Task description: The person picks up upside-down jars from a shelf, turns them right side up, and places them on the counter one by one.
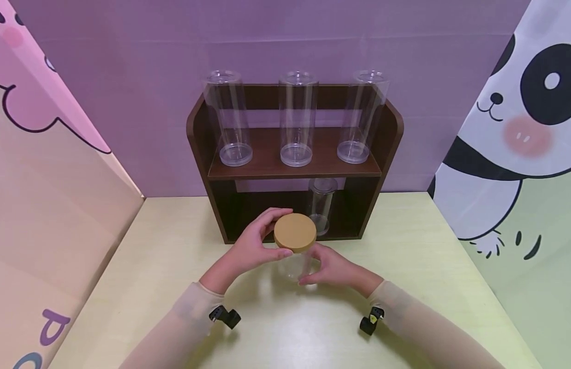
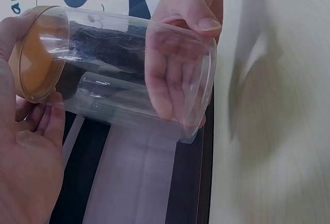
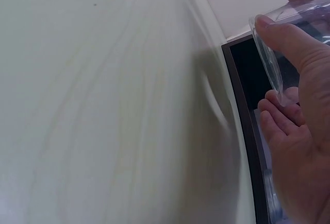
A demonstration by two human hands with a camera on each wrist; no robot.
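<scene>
A clear plastic jar (image 2: 113, 64) with a tan screw lid (image 1: 294, 232) is held between both hands in front of the shelf. My left hand (image 1: 258, 238) grips the lid from the side, thumb and fingers curved round its rim. Lower down, my right hand (image 1: 333, 265) holds the jar near its base, thumb on the near side and fingers behind. In the right wrist view the jar's bottom edge (image 3: 269, 62) hangs above the tabletop. Through the wall of the jar, the right fingers (image 2: 167, 74) show in the left wrist view.
A dark brown two-tier shelf (image 1: 294, 171) stands against the purple backdrop. On its upper tier are three clear cylinders: left (image 1: 235, 123), middle (image 1: 298, 123) and right (image 1: 361, 123). Another clear cylinder (image 1: 321, 205) stands on the lower tier, right of centre. The pale tabletop (image 1: 175, 256) extends around.
</scene>
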